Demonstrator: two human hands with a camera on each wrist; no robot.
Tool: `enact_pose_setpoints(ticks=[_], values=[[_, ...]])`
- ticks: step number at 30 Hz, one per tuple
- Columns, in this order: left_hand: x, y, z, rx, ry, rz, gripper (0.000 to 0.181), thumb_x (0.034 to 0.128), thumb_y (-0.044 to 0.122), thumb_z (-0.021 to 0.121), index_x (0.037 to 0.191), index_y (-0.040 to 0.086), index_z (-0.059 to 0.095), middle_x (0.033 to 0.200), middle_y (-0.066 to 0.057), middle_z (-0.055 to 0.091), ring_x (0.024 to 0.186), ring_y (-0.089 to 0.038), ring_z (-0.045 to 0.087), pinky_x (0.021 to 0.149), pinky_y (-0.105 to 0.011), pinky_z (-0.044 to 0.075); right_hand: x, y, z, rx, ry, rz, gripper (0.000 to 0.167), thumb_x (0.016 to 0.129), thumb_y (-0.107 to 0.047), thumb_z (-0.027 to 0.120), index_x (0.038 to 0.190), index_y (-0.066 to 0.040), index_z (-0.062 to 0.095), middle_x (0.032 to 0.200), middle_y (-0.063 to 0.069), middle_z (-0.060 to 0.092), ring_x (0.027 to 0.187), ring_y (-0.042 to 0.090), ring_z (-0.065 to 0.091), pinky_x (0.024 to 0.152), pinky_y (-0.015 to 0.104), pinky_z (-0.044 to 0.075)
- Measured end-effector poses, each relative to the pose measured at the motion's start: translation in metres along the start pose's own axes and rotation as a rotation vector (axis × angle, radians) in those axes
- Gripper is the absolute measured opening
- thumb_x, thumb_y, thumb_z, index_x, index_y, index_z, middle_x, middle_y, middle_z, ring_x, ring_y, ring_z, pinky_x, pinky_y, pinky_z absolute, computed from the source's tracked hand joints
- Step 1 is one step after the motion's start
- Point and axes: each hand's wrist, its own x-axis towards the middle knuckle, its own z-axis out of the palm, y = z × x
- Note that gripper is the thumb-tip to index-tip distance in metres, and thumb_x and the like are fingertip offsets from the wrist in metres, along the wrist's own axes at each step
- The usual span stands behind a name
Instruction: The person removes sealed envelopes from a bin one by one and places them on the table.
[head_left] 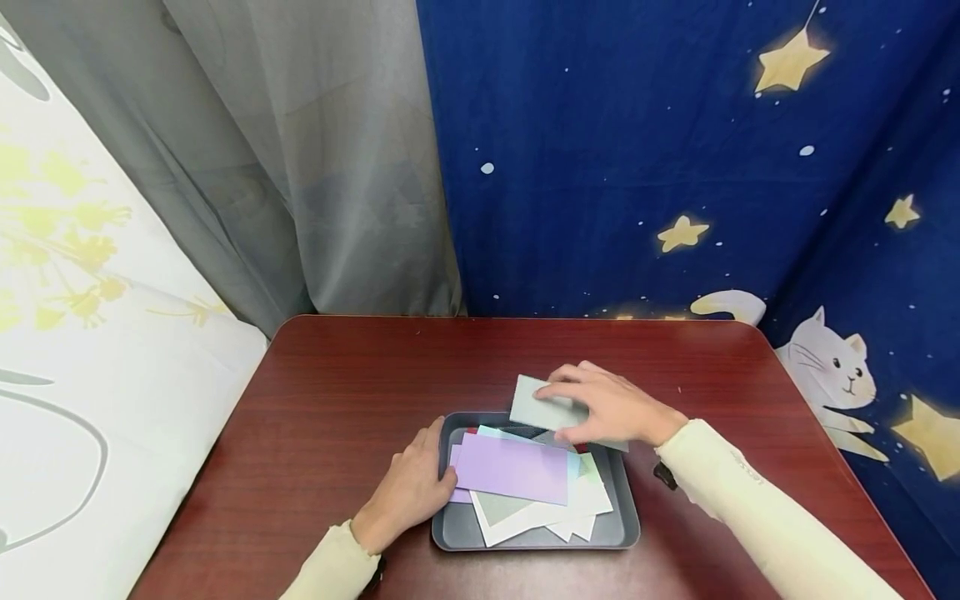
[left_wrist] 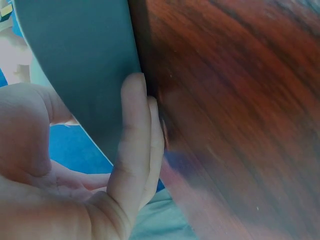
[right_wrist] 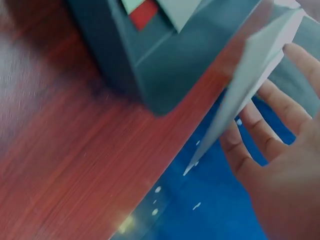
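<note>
My left hand holds the left side of a grey tray. Its thumb reaches over the rim, and in the left wrist view the fingers lie along the outer wall. Above the tray's far right corner, my right hand pinches a pale grey-green card by its edges. In the right wrist view that card is tilted and seems layered or folded. Inside the tray, a purple card tops an untidy heap, with white sheets and a light blue edge showing beneath.
The tray stands on a reddish-brown wooden table near its front edge. A small red piece shows in the tray in the right wrist view. Grey and blue star-patterned curtains hang behind the table; a white patterned cloth is at left.
</note>
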Motion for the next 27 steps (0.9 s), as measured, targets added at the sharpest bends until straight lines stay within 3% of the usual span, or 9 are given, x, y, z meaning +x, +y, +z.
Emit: enact_pose_setpoints(ticks=[15,20,27], values=[[-0.001,-0.001,0.001,-0.005,0.005,0.004,0.074,0.0935,0.009,0.077,0.157,-0.013,0.046,0.143,-0.029,0.063,0.119,-0.042,0.070,0.095,-0.062,0.058,0.008,0.065,-0.003,-0.145,0.109,0.430,0.070,0.099,-0.062,0.071,0.157,-0.023,0.063,0.148,0.016,0.060,0.122,0.039,0.060,0.082,0.062,0.057],[-0.002,-0.001,0.002,-0.005,0.005,0.001,0.075,0.0935,0.010,0.077,0.158,-0.012,0.045,0.142,-0.028,0.063,0.115,-0.043,0.072,0.093,-0.060,0.059,0.014,0.076,0.000,-0.158,0.108,0.580,0.075,0.101,-0.064,0.063,0.159,-0.017,0.057,0.145,0.025,0.056,0.118,0.045,0.058,0.074,0.059,0.056],[-0.001,-0.001,0.003,0.004,0.010,0.005,0.075,0.0934,0.011,0.077,0.158,-0.013,0.045,0.142,-0.028,0.064,0.115,-0.043,0.072,0.093,-0.061,0.059,0.017,0.086,0.005,-0.133,0.060,0.761,0.076,0.104,-0.058,0.057,0.159,-0.005,0.052,0.141,0.034,0.053,0.115,0.050,0.057,0.088,0.067,0.053]])
